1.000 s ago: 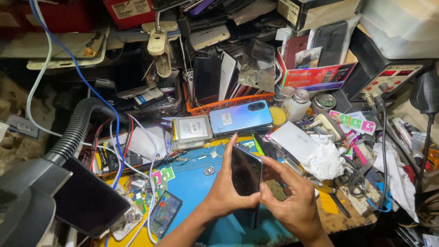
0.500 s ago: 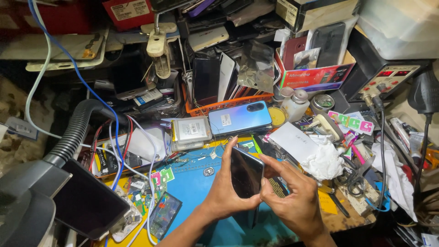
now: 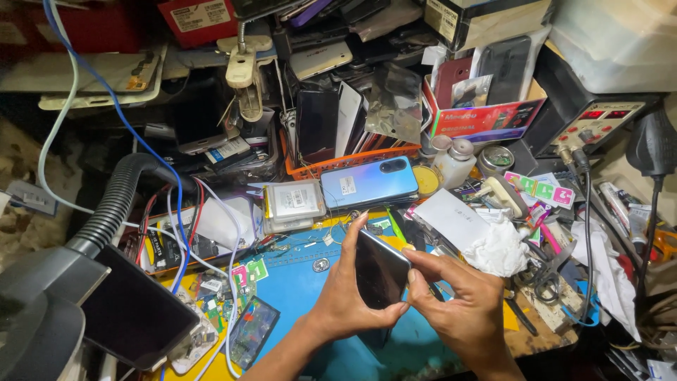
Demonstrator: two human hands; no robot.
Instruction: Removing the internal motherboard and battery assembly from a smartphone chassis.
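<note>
over on the far left, a grey ribbed hose curves down to a dark hood, and beneath it a black slab of a screen lies tilted at the bench edge. blue and white cables trail down past it, and little green circuit boards sit scattered on the yellow patch beside a loose dark glass panel. moving right, a silver battery pack lies flat at the top of the blue work mat, just beside a shiny blue phone lying back-up, with an orange basket of phones standing on edge behind it. now centre bench: the left hand is wrapped round a dark phone, fingers curled behind it, thumb on its lower edge, index finger pointing up along its left side, holding it tilted above the mat. the right hand meets it from the other side, index finger and thumb pinching the phone's right edge, other fingers loosely curled. so both hands grip the 1 phone, held off the mat, near the front of the bench. further right, a white paper slip and a crumpled white tissue lie just beyond the knuckles, 2 small white bottles stand behind, and a black power supply with red readouts sits at the far right
</note>
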